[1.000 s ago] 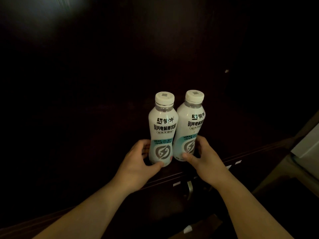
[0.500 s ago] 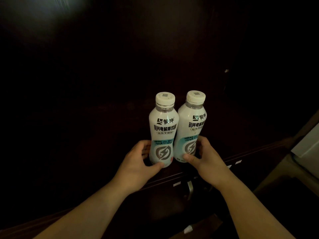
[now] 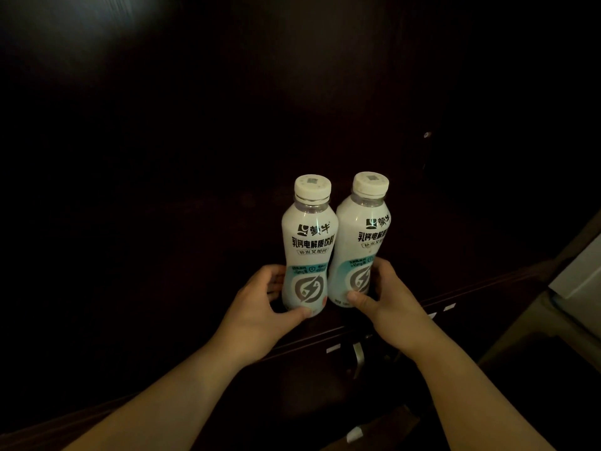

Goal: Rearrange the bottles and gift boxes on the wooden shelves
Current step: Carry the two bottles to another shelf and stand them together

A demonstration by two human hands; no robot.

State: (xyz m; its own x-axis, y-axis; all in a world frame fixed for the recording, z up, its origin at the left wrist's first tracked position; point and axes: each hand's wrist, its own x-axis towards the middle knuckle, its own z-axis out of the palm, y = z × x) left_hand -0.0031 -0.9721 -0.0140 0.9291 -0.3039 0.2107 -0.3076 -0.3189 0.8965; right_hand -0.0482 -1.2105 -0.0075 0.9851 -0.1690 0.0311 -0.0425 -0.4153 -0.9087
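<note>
Head view shows our left hand (image 3: 260, 307) wrapped around the left bottle (image 3: 307, 252) and our right hand (image 3: 383, 297) around the right bottle (image 3: 361, 245), both upright, touching, near the dark shelf (image 3: 471, 288) edge. We should grip low and slide them evenly.

Dim room. Dark wooden cabinet (image 3: 162, 190) fills view; metal handle (image 3: 358, 359) low center; pale appliance (image 3: 582, 275) at right edge.

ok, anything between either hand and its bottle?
No. The left hand already wraps the base of the left bottle, and the right hand wraps the right bottle. The bottles touch side by side. The dark shelf around them hides anything further.
</note>
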